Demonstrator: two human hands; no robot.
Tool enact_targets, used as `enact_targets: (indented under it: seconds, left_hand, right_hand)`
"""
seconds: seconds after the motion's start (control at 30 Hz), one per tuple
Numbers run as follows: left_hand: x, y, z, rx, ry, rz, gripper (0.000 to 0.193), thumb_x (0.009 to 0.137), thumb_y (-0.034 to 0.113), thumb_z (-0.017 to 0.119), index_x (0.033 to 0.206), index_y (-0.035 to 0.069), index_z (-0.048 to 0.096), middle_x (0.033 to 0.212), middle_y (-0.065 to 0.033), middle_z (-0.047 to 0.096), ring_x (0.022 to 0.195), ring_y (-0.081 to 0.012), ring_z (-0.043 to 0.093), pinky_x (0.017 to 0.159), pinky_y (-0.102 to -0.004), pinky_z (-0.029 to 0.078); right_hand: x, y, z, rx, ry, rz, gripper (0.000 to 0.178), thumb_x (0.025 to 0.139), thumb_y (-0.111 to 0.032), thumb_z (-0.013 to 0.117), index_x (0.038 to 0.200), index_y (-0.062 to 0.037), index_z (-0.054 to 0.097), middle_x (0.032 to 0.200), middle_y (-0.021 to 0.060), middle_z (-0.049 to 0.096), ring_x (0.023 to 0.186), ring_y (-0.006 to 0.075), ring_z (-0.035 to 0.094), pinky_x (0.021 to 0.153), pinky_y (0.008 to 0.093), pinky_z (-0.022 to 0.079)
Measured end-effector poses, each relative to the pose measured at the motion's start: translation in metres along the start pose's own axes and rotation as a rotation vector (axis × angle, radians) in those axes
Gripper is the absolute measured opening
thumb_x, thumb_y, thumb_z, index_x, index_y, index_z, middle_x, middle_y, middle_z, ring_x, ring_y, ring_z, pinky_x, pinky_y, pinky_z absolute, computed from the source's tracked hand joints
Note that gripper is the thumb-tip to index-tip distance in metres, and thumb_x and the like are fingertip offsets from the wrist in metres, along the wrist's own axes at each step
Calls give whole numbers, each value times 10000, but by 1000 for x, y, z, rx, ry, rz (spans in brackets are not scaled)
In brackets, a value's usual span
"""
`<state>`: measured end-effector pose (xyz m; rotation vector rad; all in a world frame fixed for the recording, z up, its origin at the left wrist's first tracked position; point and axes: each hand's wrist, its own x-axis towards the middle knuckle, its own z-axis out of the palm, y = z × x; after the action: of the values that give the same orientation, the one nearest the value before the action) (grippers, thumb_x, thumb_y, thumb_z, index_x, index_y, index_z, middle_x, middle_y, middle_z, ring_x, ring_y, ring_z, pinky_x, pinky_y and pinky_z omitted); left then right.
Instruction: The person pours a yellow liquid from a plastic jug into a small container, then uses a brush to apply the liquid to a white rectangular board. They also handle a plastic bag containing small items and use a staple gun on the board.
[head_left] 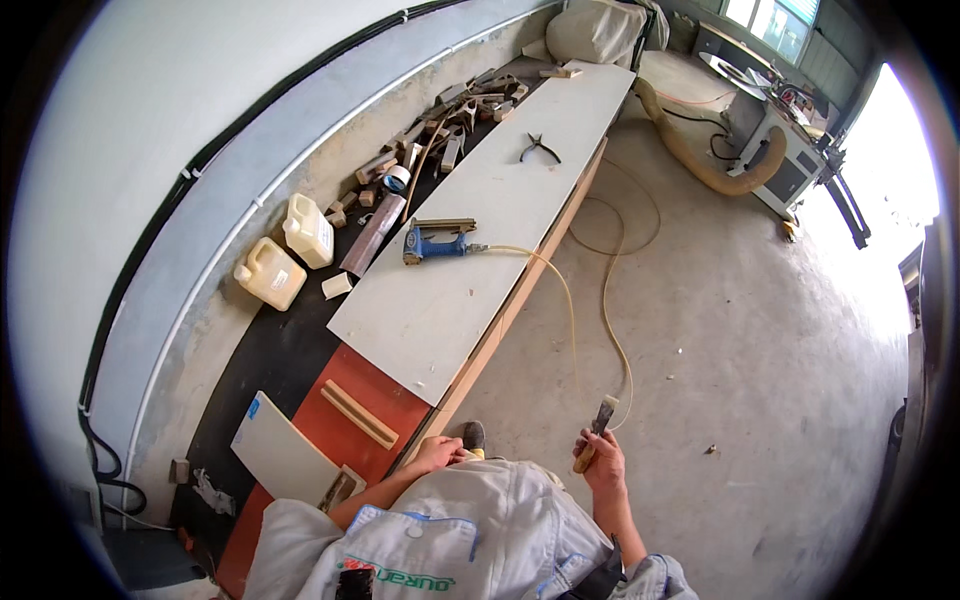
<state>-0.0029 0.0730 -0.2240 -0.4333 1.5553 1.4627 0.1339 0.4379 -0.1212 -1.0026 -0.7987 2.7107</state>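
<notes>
My right hand is wrapped round the wooden handle of a flat brush, held up over the floor with its dark band and pale tip pointing away from me. My left hand is by the near edge of the workbench, its fingers loosely stretched and holding nothing that I can see. On the long white board ahead lies a blue nail gun with an air hose running off it. Farther up the board rests a pair of pliers with its handles spread.
Left of the board stand two plastic jugs. Wood offcuts lie heaped along the wall. A grooved wooden strip and a small white panel lie near me. The hose loops over the floor; a machine with a thick duct stands far right.
</notes>
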Motion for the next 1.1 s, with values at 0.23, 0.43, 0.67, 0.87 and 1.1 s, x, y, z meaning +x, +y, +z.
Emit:
enact_targets:
  seconds: [0.23, 0.43, 0.67, 0.87, 1.1]
  left_hand:
    - [1, 33, 15, -84, 92, -12, 262, 1007, 242, 657, 1036, -18, 658, 911, -105, 715, 735, -154, 674, 638, -306, 564]
    - [7, -10, 33, -98, 343, 86, 208, 1020, 212, 658, 1012, 5, 678, 853, -91, 724, 662, -160, 674, 624, -293, 573]
    - [-64, -188, 115, 336, 605, -150, 408, 904, 371, 717, 962, -26, 794, 865, -143, 789, 724, -235, 748, 705, -371, 598]
    - [-149, -347, 228, -70, 829, -430, 377, 843, 381, 690, 751, 26, 778, 784, -185, 751, 672, -324, 725, 710, -459, 592]
    - [-155, -375, 356, -434, 1247, -248, 275, 839, 308, 692, 854, 59, 808, 815, -164, 770, 736, -337, 741, 737, -459, 596]
  right_hand:
    - [36, -42, 36, -8, -70, 4, 265, 956, -5, 643, 1209, -65, 597, 1051, 128, 690, 874, 275, 679, 725, 413, 571]
    - [74, -74, 4, -99, -102, 151, 259, 969, -16, 641, 1220, -53, 589, 1076, 130, 698, 892, 264, 685, 749, 423, 585]
    - [118, -124, -69, -323, -122, 271, 149, 943, -32, 694, 1054, -87, 611, 959, 100, 718, 812, 249, 706, 702, 409, 601]
    - [137, -134, -92, -552, -180, 542, 194, 963, -77, 670, 1136, -147, 619, 855, -17, 639, 621, 123, 540, 416, 275, 378]
    - [100, -73, -43, -945, -571, 756, 279, 937, -85, 668, 1199, -150, 599, 981, 16, 647, 792, 162, 606, 662, 324, 529]
